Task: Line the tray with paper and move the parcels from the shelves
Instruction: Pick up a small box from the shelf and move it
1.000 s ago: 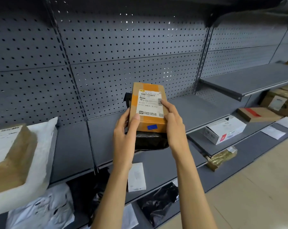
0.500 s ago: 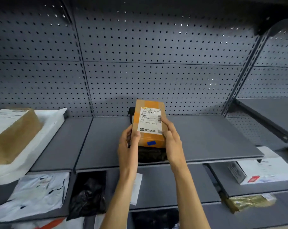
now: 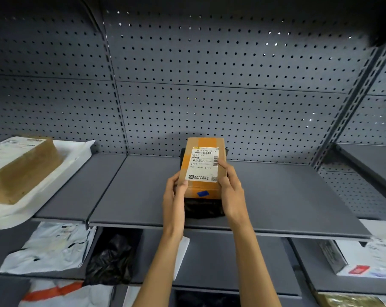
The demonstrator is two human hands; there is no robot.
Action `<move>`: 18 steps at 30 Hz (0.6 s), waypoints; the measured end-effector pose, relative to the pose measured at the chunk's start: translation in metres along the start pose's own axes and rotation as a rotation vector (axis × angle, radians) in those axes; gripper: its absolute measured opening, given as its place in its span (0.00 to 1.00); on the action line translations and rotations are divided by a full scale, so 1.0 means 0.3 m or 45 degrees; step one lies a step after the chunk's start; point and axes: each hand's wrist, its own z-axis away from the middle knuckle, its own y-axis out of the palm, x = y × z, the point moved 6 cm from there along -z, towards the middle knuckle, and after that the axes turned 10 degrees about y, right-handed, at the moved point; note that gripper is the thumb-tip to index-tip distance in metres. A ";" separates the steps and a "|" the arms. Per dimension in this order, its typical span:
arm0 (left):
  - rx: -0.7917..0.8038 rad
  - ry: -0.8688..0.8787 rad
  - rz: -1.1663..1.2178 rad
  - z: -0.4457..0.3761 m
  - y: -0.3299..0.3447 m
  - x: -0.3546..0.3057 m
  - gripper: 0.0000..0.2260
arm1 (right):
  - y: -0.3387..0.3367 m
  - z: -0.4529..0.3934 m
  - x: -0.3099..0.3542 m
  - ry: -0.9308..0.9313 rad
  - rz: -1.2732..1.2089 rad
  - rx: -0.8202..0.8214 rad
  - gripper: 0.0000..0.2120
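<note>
I hold a small brown cardboard box with orange tape and a white label (image 3: 202, 168) with both hands. My left hand (image 3: 175, 193) is wrapped round its left edge, thumb on top. My right hand (image 3: 230, 188) grips its right edge, fingers on the label. The box has a little blue sticker near the bottom. It sits on top of a black plastic bag parcel (image 3: 204, 209), which lies on the grey metal shelf (image 3: 287, 196) in front of the grey wall with holes (image 3: 209, 74). To the left, a bigger brown box (image 3: 21, 169) lies on a white padded bag (image 3: 61, 165). On the shelf below are a white plastic mail bag (image 3: 48, 247) and a crumpled black bag (image 3: 112, 258)
</note>
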 end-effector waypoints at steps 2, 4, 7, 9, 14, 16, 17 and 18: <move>0.016 0.003 -0.022 -0.004 0.020 0.009 0.11 | -0.014 -0.019 -0.016 0.007 -0.025 0.018 0.22; 0.015 0.002 -0.030 -0.007 0.035 0.016 0.12 | -0.026 -0.033 -0.026 0.025 -0.065 0.032 0.20; 0.007 0.003 -0.020 -0.007 0.067 0.022 0.12 | -0.051 -0.048 -0.029 0.039 -0.071 0.033 0.18; 0.018 0.004 -0.018 0.000 0.106 0.026 0.13 | -0.086 -0.062 -0.029 0.027 -0.051 0.005 0.18; 0.123 0.011 0.017 0.047 0.262 0.041 0.17 | -0.255 -0.091 -0.050 -0.003 0.009 -0.123 0.20; 0.166 0.002 0.047 0.062 0.328 0.049 0.16 | -0.328 -0.101 -0.055 -0.009 0.033 -0.164 0.19; 0.181 0.001 0.058 0.068 0.355 0.053 0.17 | -0.358 -0.104 -0.056 -0.004 0.043 -0.181 0.19; 0.198 0.001 0.064 0.072 0.381 0.059 0.18 | -0.387 -0.109 -0.061 0.004 0.051 -0.198 0.19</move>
